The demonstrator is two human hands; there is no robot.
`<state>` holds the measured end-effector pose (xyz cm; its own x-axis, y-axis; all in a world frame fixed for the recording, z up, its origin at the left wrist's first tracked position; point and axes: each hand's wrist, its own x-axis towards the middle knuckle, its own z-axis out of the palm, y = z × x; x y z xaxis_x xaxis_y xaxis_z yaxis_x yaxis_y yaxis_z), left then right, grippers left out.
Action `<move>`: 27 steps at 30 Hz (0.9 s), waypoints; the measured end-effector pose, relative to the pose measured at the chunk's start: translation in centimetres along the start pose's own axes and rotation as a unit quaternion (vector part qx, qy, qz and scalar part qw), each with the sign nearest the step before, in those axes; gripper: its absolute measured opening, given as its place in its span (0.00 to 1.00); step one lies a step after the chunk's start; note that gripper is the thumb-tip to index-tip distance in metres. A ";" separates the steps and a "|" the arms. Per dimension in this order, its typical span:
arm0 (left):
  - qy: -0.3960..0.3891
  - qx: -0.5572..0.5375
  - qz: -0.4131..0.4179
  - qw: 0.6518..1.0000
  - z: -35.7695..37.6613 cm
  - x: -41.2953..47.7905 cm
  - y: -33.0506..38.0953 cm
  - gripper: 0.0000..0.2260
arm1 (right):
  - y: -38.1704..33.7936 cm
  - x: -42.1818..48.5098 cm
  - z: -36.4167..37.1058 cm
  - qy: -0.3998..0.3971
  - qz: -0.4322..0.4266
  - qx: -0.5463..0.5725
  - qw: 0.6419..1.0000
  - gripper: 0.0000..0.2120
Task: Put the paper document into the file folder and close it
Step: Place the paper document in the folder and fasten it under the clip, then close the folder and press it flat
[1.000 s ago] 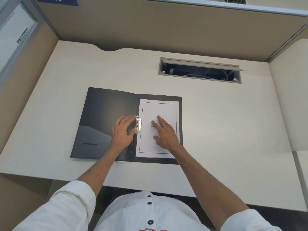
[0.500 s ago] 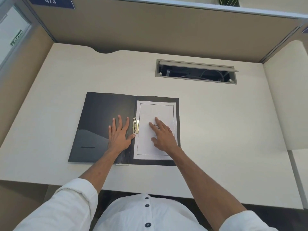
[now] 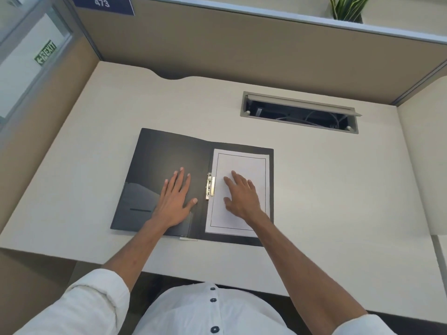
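- File folder (image 3: pixel 167 165) first, since it is the biggest thing you are working on: it lies open and flat on the pale tabletop (image 3: pixel 326 189), dark inner covers facing up, spine running away from you between your two hands.
- Its left cover looks like thin, slightly glossy plastic, so expect it to be light, bendy and a little slippery; I judge the outer left edge to be the best place to take hold when you swing it over to close.
- Paper document (image 3: pixel 242 163) sits on the right half of the folder, squared up inside the cover's borders, its left margin tucked at the metal clip (image 3: pixel 210 186) by the spine.
- That sheet is light and limp and will crease or slide if dragged, so press down on it rather than push it sideways.
- Your left hand (image 3: pixel 175 201) lies flat on the left cover, fingers spread, gripping nothing.
- Your right hand (image 3: pixel 242 197) rests palm-down on the paper, fingers loosely spread, pinning the sheet without pinching it.
- The clip looks laid down over the margin, though whether it is fully latched is too small to tell; check that before you fold the cover across.
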<state>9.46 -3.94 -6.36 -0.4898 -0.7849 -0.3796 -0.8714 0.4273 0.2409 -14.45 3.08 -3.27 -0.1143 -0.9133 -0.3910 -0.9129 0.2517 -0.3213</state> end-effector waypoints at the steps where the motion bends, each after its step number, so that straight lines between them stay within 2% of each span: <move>1: 0.004 0.011 0.005 1.000 -0.1 -0.2 -0.5 0.38 | -1.1 0.4 0.0 0.006 -0.011 0.005 1.000 0.33; 6: 0.054 0.006 -0.049 0.997 -1.1 -1.7 -3.6 0.35 | -7.0 1.8 1.7 -0.023 -0.086 0.038 0.995 0.33; 9: 0.097 -0.027 -0.123 0.987 -2.0 -2.8 -6.1 0.34 | -9.6 2.1 3.4 -0.050 -0.096 0.027 0.994 0.39; 14: 0.095 -0.182 -0.208 0.956 -3.2 -4.4 -10.0 0.33 | -11.7 1.9 5.0 -0.015 -0.105 -0.050 0.993 0.42; 19: 0.103 -0.254 -0.226 0.935 -4.0 -5.0 -11.5 0.28 | -12.5 2.1 5.0 -0.057 -0.131 0.001 0.990 0.42; 27: 0.220 -0.310 -0.259 0.888 -8.3 -6.2 -11.8 0.13 | -12.7 1.5 4.8 -0.086 -0.139 0.063 0.984 0.42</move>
<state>23.00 -7.85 0.52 0.1492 -0.9618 -0.2295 -0.7282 -0.2639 0.6325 -1.16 0.01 -3.91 0.2120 -0.8875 -0.4092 -0.8419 0.0467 -0.5376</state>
